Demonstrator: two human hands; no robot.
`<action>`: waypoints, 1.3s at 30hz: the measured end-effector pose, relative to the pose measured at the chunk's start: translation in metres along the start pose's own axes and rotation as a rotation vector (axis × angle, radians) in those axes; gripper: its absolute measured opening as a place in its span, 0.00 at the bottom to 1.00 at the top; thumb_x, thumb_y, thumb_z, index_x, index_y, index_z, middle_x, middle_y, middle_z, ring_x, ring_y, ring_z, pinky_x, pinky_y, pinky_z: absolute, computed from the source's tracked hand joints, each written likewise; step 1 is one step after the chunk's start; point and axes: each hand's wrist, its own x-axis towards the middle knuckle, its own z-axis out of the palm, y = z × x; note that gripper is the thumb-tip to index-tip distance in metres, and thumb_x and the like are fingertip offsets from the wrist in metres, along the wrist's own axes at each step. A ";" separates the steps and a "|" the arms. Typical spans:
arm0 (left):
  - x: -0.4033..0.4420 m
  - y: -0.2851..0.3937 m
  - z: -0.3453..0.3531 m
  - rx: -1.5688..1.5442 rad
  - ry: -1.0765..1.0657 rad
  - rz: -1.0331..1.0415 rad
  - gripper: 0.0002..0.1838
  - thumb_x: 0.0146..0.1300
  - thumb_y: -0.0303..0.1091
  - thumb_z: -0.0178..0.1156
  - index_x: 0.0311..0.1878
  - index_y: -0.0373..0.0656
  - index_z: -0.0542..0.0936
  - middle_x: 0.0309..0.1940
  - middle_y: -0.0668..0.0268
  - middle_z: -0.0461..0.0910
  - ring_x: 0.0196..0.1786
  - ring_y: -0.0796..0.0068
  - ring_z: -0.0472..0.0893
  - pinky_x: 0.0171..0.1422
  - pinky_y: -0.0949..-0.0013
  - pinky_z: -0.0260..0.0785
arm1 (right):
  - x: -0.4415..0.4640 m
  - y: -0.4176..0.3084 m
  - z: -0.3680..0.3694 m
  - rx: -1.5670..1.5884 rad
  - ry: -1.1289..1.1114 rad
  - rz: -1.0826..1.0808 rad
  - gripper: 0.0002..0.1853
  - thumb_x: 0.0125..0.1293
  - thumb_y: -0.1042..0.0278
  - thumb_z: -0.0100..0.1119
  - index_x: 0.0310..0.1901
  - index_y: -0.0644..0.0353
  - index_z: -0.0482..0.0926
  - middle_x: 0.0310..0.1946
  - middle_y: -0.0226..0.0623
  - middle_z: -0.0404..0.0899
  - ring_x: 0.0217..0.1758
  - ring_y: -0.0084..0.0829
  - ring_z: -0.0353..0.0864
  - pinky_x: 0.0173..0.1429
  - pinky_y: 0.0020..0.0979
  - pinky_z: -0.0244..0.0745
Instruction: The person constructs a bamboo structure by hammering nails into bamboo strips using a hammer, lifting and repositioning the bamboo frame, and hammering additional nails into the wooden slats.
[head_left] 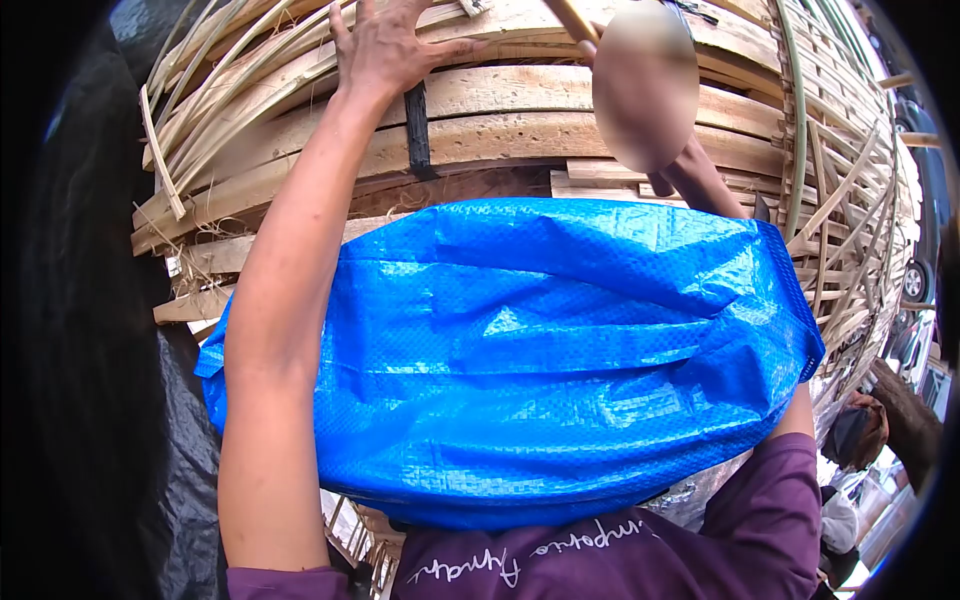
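Note:
My left hand (pixel 385 48) rests with its fingers spread on the stacked wooden planks (pixel 500 88), near a black strap (pixel 417 130). Most of my right hand (pixel 655 110) is hidden by a blurred oval. It seems closed round a thin wooden stick (pixel 572 22) that enters this oval from the top. Between my arms lies a large blue woven plastic sack (pixel 520 350), creased and shiny, which covers part of my right arm. Thin split strips (pixel 225 75) of wood or bamboo lie beside my left hand.
Woven strips (pixel 850 200) curve down the right side, with a pale green pole (pixel 795 120) along them. Dark plastic sheeting (pixel 110 350) hangs at the left. At the right edge are a parked vehicle (pixel 914 282) and another person's capped head (pixel 855 432).

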 end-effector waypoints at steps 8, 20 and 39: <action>-0.003 -0.005 0.004 -0.002 0.054 0.040 0.42 0.44 0.67 0.69 0.62 0.58 0.74 0.66 0.68 0.69 0.76 0.51 0.52 0.78 0.40 0.36 | 0.026 -0.036 -0.043 0.216 0.095 0.042 0.19 0.76 0.56 0.48 0.61 0.56 0.72 0.16 0.18 0.63 0.14 0.10 0.56 0.13 0.16 0.51; -0.002 0.001 0.002 0.017 0.038 0.019 0.40 0.45 0.65 0.70 0.60 0.56 0.76 0.64 0.68 0.70 0.76 0.50 0.54 0.77 0.38 0.38 | 0.020 -0.035 -0.022 0.117 0.208 -0.156 0.18 0.76 0.59 0.50 0.62 0.54 0.72 0.16 0.19 0.63 0.14 0.12 0.58 0.17 0.18 0.54; -0.001 -0.007 0.008 0.016 0.123 0.057 0.40 0.44 0.64 0.71 0.60 0.57 0.75 0.64 0.67 0.71 0.75 0.48 0.55 0.77 0.38 0.38 | -0.005 0.002 -0.021 -0.191 0.175 -0.063 0.21 0.74 0.53 0.51 0.63 0.54 0.73 0.17 0.24 0.66 0.18 0.15 0.62 0.22 0.25 0.56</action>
